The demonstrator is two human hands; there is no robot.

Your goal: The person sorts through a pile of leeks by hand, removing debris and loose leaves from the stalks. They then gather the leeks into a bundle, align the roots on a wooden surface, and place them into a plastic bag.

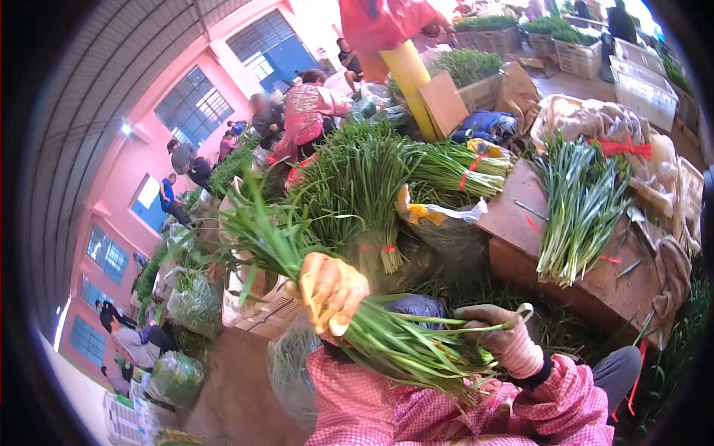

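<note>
My left hand (pixel 331 293), in a yellowish glove, is closed around the middle of a bunch of long, flat-leafed greens (pixel 405 346) that look like garlic chives. Leaves fan out beyond this hand to the upper left, and the other end spreads across my lap. My right hand (pixel 506 334), in a soiled glove, pinches a few long green stalks (pixel 435 321) drawn sideways from the bunch, their pale ends sticking out past the fingers. Beyond it, greens tied with red (pixel 580 215) lie on a brown board (pixel 513 212).
More upright greens (pixel 375 186) and a red-tied bundle (pixel 468 172) stand ahead. A yellow-trousered leg (pixel 409 82) of another person is close in front. Filled plastic bags (pixel 195 305) line the left, crates (pixel 576 58) the back right. Several people sit or bend farther off.
</note>
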